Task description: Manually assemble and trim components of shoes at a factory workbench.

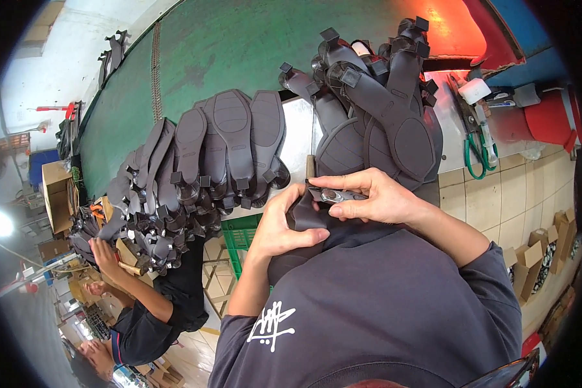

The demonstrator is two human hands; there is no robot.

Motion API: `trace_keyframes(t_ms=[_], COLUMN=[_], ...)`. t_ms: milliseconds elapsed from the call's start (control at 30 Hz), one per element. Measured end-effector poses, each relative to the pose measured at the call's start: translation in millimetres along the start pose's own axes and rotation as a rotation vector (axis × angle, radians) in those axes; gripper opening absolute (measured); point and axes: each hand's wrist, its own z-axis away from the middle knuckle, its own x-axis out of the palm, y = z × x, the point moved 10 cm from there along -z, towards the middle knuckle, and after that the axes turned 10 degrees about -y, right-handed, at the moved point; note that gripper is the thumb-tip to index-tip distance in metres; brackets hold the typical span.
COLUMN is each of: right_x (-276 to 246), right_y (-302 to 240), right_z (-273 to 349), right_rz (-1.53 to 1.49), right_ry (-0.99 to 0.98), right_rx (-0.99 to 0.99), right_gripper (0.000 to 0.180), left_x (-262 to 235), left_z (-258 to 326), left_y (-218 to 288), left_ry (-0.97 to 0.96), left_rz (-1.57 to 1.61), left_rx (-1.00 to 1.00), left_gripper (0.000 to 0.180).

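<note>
Close against my chest, my left hand (273,227) is wrapped round a dark heeled shoe (306,215), thumb bent over its near side. My right hand (388,199) pinches a small dark piece with a shiny silvery face (333,195) between thumb and fingers, at the shoe's upper end. Whether this piece is a tool or part of the shoe I cannot tell. Just beyond my hands lies a pile of dark heeled shoes (410,145), soles up, block heels pointing away. To the left, a long row of similar shoes (231,123) leans together on the table.
A green work table (220,52) stretches to the far left. Green-handled scissors (475,145) and a red container (553,119) are on the right. An orange glow comes from a red-lit opening (456,29). At lower left, a co-worker (145,317) handles shoes. A green crate (239,239) stands below.
</note>
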Motion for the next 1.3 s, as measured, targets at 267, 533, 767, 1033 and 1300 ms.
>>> trace_keyframes(t_ms=[267,533,767,1033,1300], right_x=[1,-1,-10,-38,-142], right_y=[8,6,6,-70,-76], right_z=[0,2,9,94,181], right_rz=[-0.033,-0.047,-0.019,0.202,1.054], right_ry=[-0.033,-0.038,-0.047,0.212,1.29], right_rx=[0.039,0.008,0.105,-0.156,-0.358], right_gripper=[0.052,0.046,0.051,0.051,0.048], left_x=[1,7,11,-39,-26], left_z=[1,1,-7,29,26], left_y=[11,23,3,62,92], left_ry=[0.008,-0.024,-0.052,0.365,0.457], left_rz=[-0.103,-0.213,0.136,-0.226,-0.443], left_rx=[0.007,0.041,-0.083,0.199,0.555], left_gripper=[0.05,0.05,0.056,0.059,0.062])
